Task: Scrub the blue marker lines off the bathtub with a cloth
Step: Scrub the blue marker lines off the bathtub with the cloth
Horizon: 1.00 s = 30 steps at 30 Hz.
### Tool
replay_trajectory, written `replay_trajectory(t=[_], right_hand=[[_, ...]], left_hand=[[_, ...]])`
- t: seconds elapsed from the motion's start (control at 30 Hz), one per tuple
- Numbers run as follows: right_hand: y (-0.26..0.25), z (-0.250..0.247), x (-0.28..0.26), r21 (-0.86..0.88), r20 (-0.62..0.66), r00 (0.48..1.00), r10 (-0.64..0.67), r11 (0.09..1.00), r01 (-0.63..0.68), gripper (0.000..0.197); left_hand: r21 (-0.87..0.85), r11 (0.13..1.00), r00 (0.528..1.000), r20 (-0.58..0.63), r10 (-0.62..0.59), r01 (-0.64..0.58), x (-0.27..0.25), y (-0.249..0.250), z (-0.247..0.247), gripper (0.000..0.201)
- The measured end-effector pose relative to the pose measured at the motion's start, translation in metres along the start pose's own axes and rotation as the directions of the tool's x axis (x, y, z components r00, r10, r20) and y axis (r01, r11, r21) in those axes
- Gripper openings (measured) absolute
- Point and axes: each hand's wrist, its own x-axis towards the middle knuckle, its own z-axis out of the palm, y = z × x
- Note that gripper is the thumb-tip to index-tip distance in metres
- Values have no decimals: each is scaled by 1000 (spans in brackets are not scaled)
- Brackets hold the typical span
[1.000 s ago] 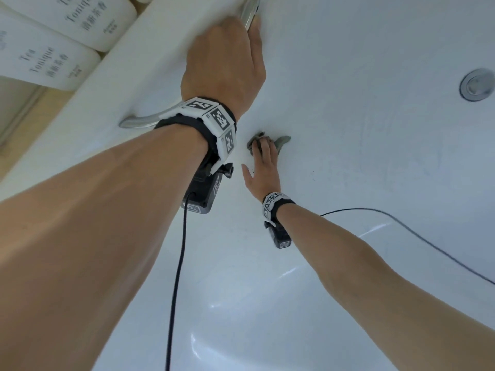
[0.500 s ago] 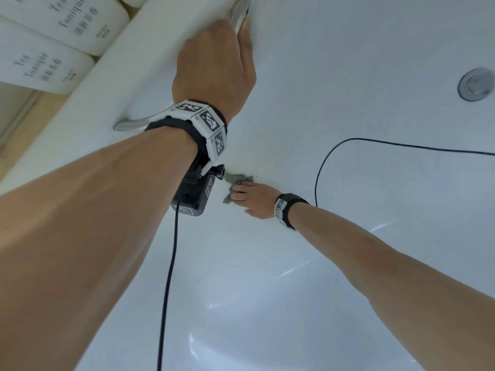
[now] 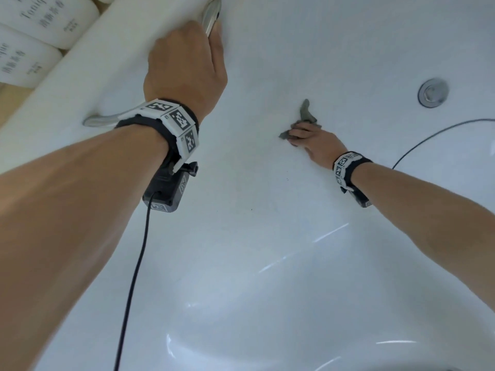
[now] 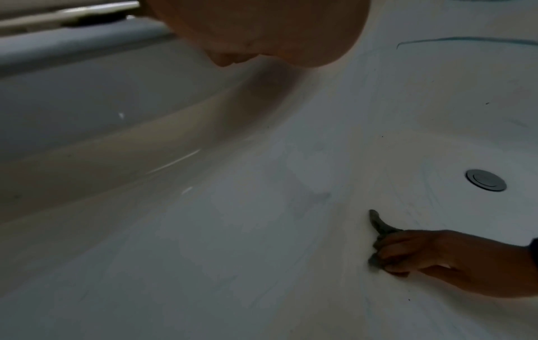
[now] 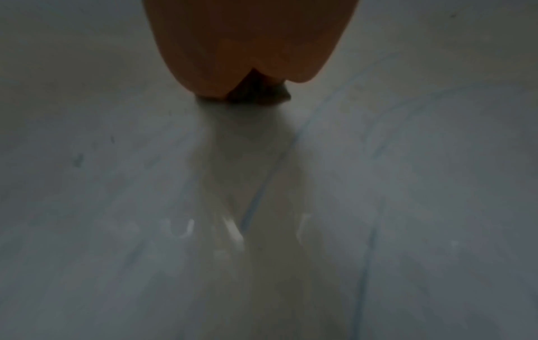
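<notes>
- White bathtub (image 3: pixel 267 250) fills the head view, its glossy floor curving up to a rim at upper left.
- Beyond that rim lie white bottles (image 3: pixel 48 20) with printed labels.
- A metal drain cover (image 3: pixel 433 92) sits in the tub floor at upper right, well apart from both hands.
- The left hand (image 3: pixel 184 62) has its grip clenched round a chrome grab handle (image 3: pixel 211 12) mounted just under the rim; the fingers themselves are hidden behind the hand.
- The right hand (image 3: pixel 312 140) is low on the tub floor, fingers curled over a crumpled grey cloth (image 3: pixel 305 113) and pressing it against the enamel; one corner of the cloth sticks out past the fingertips.
- In the left wrist view the same cloth (image 4: pixel 378 226) pokes out ahead of the right hand (image 4: pixel 431 253), with the drain cover (image 4: pixel 485 182) near it.
- A blue marker line (image 4: pixel 465 41) shows far up the tub wall there; the right wrist view shows fainter blue marker streaks (image 5: pixel 256 202) on the floor just beside the cloth.
- Black cables (image 3: pixel 134 277) trail from the wrist cameras.
</notes>
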Motion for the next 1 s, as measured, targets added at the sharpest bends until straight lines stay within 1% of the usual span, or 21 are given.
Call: replay_trajectory(t=[0.07, 0.13, 0.23, 0.3, 0.33, 0.37, 0.4, 0.43, 0.47, 0.5, 0.53, 0.57, 0.6, 0.63, 0.67, 0.7, 0.73, 0.8, 0.87, 0.93, 1.0], right_hand=[[-8, -5, 4, 67, -23, 998, 54, 996, -52, 47], [-27, -3, 8, 129, -61, 998, 34, 991, -26, 47], [-79, 8, 8, 210, -61, 995, -77, 974, 88, 51], [-123, 22, 4, 232, -17, 982, -188, 955, 187, 64], [-144, 33, 2, 236, 1, 966, -258, 939, 251, 68], [-163, 46, 0, 229, -8, 939, -344, 913, 337, 68], [-181, 58, -3, 217, -14, 901, -434, 878, 427, 63], [-196, 75, -6, 183, 4, 848, -530, 834, 520, 54], [-210, 88, -11, 118, 63, 787, -613, 788, 604, 47], [-220, 104, -16, 26, 174, 723, -669, 737, 676, 42], [-227, 119, -23, -53, 278, 656, -702, 671, 740, 38], [-227, 133, -30, -72, 392, 593, -703, 619, 782, 32], [-222, 143, -34, -65, 472, 547, -692, 591, 804, 29], [-212, 153, -37, -46, 526, 505, -684, 570, 821, 31], [-198, 166, -41, -34, 546, 478, -688, 552, 833, 38], [-183, 167, -43, -31, 547, 479, -686, 555, 831, 46], [-168, 162, -42, -31, 513, 509, -691, 578, 815, 51], [-139, 137, -43, -54, 443, 601, -665, 649, 759, 54], [-104, 109, -42, -80, 386, 656, -649, 685, 724, 54], [-67, 83, -36, -15, 341, 713, -613, 755, 656, 50], [-31, 57, -27, 64, 258, 804, -536, 840, 539, 49]], left_hand=[[2, 1000, 1000, -3, -5, 5, -1, 0, -1, 52], [3, 1000, 1000, -8, 1, -1, -1, 1, -1, 51], [12, 1000, 1000, -8, 8, -8, -1, 1, 0, 51], [14, 1000, 1000, -9, 9, -9, -1, 0, 0, 52], [13, 1000, 1000, -10, 10, -9, -1, 0, 0, 52], [11, 1000, 1000, -12, 9, -9, -1, 0, 1, 52], [10, 1000, 1000, -14, 9, -9, -1, 0, 1, 52], [14, 1000, 1000, -16, 7, -7, -1, -1, 2, 52], [25, 1000, 1000, -16, 6, -6, -1, -1, 2, 52], [38, 999, 1000, -15, 5, -5, -1, -1, 3, 52], [49, 999, 1000, -16, 6, -5, -2, -2, 4, 53], [54, 999, 1000, -17, 3, -2, -2, -2, 4, 53], [52, 999, 1000, -19, 1, 0, -2, -1, 4, 53], [48, 999, 1000, -22, -3, 4, -2, -1, 4, 54], [47, 999, 1000, -26, -4, 5, -2, -1, 5, 54], [52, 999, 1000, -30, -2, 4, -2, -1, 5, 54], [61, 998, 999, -34, 2, 0, -2, -1, 5, 55], [74, 997, 999, -35, 10, -7, -1, -3, 5, 55], [71, 997, 1000, -29, 11, -9, -1, -2, 5, 55], [68, 998, 999, -34, 7, -5, -1, -1, 5, 55], [56, 998, 999, -34, -16, 18, -1, -1, 6, 54]])
